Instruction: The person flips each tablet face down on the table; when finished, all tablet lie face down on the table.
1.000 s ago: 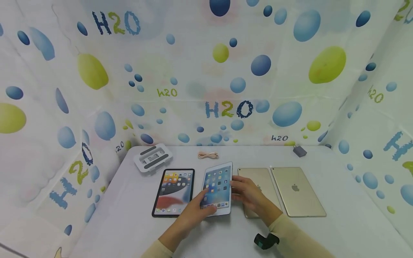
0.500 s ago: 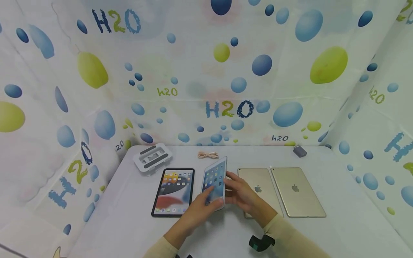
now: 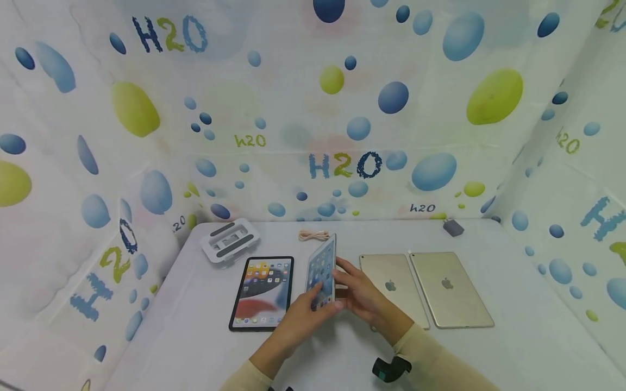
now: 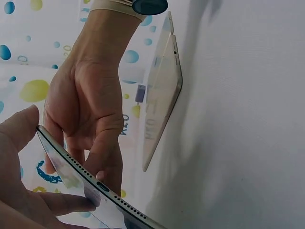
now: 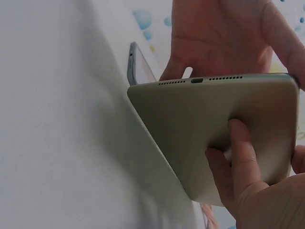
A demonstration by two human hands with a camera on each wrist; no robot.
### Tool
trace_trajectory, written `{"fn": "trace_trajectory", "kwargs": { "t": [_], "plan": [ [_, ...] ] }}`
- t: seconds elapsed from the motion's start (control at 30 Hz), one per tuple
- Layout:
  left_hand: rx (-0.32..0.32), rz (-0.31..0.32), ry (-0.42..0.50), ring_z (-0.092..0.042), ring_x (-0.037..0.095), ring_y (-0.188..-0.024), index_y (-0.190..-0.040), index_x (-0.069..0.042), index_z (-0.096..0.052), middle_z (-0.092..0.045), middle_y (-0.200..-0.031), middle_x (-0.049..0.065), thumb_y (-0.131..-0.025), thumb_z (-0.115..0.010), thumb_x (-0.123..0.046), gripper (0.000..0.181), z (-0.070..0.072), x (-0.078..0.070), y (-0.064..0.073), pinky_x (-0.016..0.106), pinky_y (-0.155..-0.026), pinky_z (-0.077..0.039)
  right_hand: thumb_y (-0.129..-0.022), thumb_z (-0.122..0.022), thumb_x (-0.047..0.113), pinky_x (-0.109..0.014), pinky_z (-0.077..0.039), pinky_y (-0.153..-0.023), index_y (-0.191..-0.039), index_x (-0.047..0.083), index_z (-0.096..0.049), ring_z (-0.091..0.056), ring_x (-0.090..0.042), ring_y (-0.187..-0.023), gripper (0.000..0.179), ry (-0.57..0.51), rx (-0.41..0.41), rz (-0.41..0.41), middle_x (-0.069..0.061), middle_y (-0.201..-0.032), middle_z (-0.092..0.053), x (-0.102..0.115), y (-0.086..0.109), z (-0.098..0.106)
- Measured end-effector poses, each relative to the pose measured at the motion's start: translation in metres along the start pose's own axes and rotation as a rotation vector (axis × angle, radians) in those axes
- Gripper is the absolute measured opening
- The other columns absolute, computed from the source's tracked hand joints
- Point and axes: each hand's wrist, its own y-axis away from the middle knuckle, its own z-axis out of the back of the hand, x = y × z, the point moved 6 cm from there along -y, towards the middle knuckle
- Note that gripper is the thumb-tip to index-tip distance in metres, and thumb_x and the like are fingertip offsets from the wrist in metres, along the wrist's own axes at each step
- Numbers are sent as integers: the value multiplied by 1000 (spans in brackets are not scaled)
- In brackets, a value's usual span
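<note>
A tablet (image 3: 323, 264) with a white frame and a lit screen of app icons is held tilted above the middle of the table. My left hand (image 3: 299, 317) grips its lower part, thumb at a bottom corner and fingers against the screen. From the other side my right hand (image 3: 363, 293) holds it, fingertips on the plain gold back (image 5: 186, 124) and thumb by the side edge. The charging port (image 4: 102, 186) and speaker holes show along the bottom edge. A black-framed tablet (image 3: 261, 293) lies lit, screen up, left of my hands.
Two gold tablets lie face down at the right, one (image 3: 393, 277) partly behind my right hand, the other (image 3: 451, 290) farther right. Toward the back are a white-and-grey case-like object (image 3: 231, 240), a coiled pinkish cable (image 3: 313, 235) and a dark charger plug (image 3: 453, 227). Patterned sheets surround the table.
The held tablet has turned so its screen faces more to the left, narrowing in the head view. My right hand has shifted slightly left with it. The things on the table stay put.
</note>
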Motion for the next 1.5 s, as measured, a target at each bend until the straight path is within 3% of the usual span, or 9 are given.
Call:
{"fn": "trace_trajectory", "kwargs": {
  "t": [0.27, 0.37, 0.53, 0.73, 0.83, 1.0, 1.3, 1.43, 1.5],
  "plan": [
    [41, -20, -1, -48, 45, -137, -152, 4, -41, -47, -150, 28, -87, -76, -48, 90, 2, -8, 2, 62, -106, -44, -106, -55, 31, -39, -60, -81, -162, 26, -28, -64, -34, -114, 62, 89, 22, 12, -26, -151, -43, 2, 6, 1],
    [66, -62, 63, -51, 43, -135, -152, 3, -41, -51, -148, 25, -89, -76, -40, 84, 5, -12, 1, 54, -104, -50, -104, -60, 31, -43, -60, -83, -162, 29, -30, -64, -33, -116, 65, 177, 30, 32, -25, -148, -47, 7, 8, 1],
    [79, -67, 333, -57, 38, -129, -154, 0, -39, -55, -144, 22, -93, -71, -20, 72, 8, -10, 0, 46, -97, -56, -98, -68, 32, -50, -57, -93, -158, 31, -39, -59, -33, -124, 67, 365, 55, 83, -16, -149, -48, 12, 8, -3],
    [95, -56, 654, -57, 36, -127, -158, 1, -30, -43, -150, 32, -92, -60, -6, 72, 7, 2, -4, 53, -101, -52, -93, -74, 29, -69, -37, -109, -152, 30, -49, -36, -44, -144, 64, 525, 31, 145, -9, -156, -41, 11, 9, -1],
    [107, -65, 797, -57, 34, -126, -158, 2, -27, -37, -153, 34, -91, -56, -1, 73, 6, 6, -5, 52, -101, -52, -90, -77, 28, -74, -32, -109, -152, 26, -51, -28, -44, -148, 67, 591, -18, 193, -9, -157, -39, 14, 7, 4],
    [96, -62, 934, -60, 32, -120, -157, 2, -27, -45, -143, 25, -91, -50, 5, 71, 6, 14, -8, 50, -94, -56, -86, -82, 28, -72, -26, -113, -151, 23, -50, -25, -40, -151, 73, 653, -145, 222, -9, -161, -36, 15, 2, 19],
    [47, -15, 883, -56, 38, -126, -154, 10, -29, -41, -146, 28, -87, -49, 9, 70, 9, 30, -7, 55, -99, -52, -81, -84, 16, -64, -31, -116, -146, 11, -56, -33, -45, -148, 70, 724, -271, 185, -19, -159, -40, 10, 1, 36],
    [-9, 32, 748, -62, 29, -114, -151, 13, -34, -50, -132, 25, -85, -52, 11, 68, 12, 40, -6, 44, -95, -57, -82, -81, 13, -61, -36, -114, -145, 12, -57, -36, -47, -145, 68, 723, -293, 139, -22, -158, -40, 8, 2, 41],
    [-46, 62, 610, -61, 24, -105, -149, 13, -39, -55, -122, 20, -85, -56, 10, 66, 14, 44, -4, 34, -89, -59, -82, -80, 11, -60, -35, -114, -145, 11, -56, -36, -48, -144, 67, 704, -294, 128, -24, -158, -38, 8, 2, 42]
  ]
}}
